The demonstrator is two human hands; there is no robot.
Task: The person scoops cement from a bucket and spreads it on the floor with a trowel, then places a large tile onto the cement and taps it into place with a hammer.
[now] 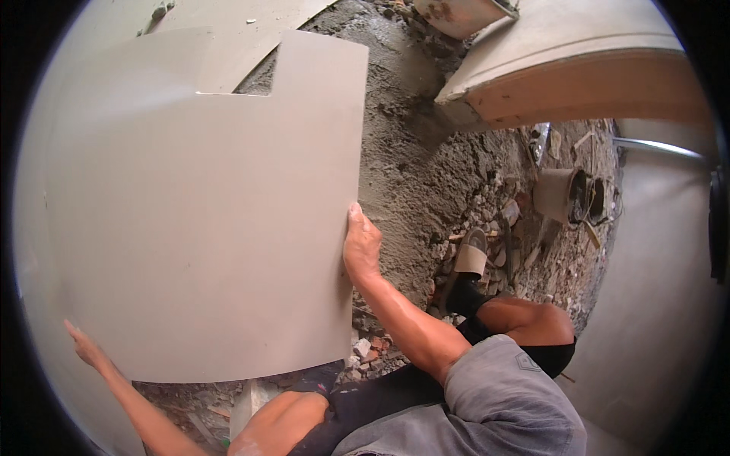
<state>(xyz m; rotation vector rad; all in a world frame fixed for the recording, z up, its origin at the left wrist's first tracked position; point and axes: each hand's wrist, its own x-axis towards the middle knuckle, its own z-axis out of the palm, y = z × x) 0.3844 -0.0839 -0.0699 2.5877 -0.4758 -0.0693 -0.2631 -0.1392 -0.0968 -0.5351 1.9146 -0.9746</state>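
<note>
A large pale grey tile (205, 220) with a rectangular notch cut from its far edge is held in front of me. My right hand (363, 243) grips its right edge, thumb on the near face and the other fingers hidden behind. At its lower left edge is my left hand (90, 349), with one digit stretched along the tile and the rest of the fingers mostly out of sight. Beyond the notch shows another pale tile (251, 30), which lies against wet grey mortar (403, 175).
Rubble and broken brick (369, 351) lie around my legs. A bucket (559, 194) stands on the rough ground to the right. At the far right a pale slab with an orange-brown side (593, 87) juts in, below another bucket (460, 17). A grey wall (639, 289) bounds the right.
</note>
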